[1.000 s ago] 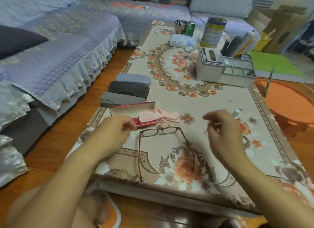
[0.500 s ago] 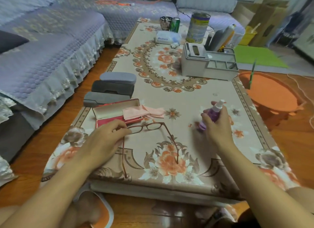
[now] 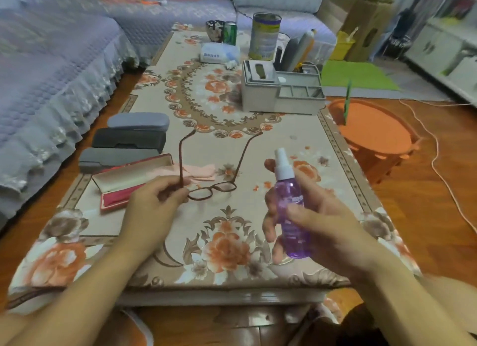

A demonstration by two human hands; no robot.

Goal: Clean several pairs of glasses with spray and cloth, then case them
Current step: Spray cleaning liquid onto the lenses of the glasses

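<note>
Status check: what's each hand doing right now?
Left hand holds glasses up. Right hand grips purple spray bottle. Pink cloth waits by open case.

My arms are bare from wrist to the frame's edge; no sleeves cover them. My left hand [image 3: 152, 209] and right hand [image 3: 317, 224] wear no rings, gloves, watch or bands. Nails are short and plain. Below, my bare knees show, slightly blurred.

Left hand [image 3: 152, 206] has lifted the glasses [image 3: 211, 188]; right hand [image 3: 317, 221] raised the spray bottle [image 3: 290, 203].
</note>
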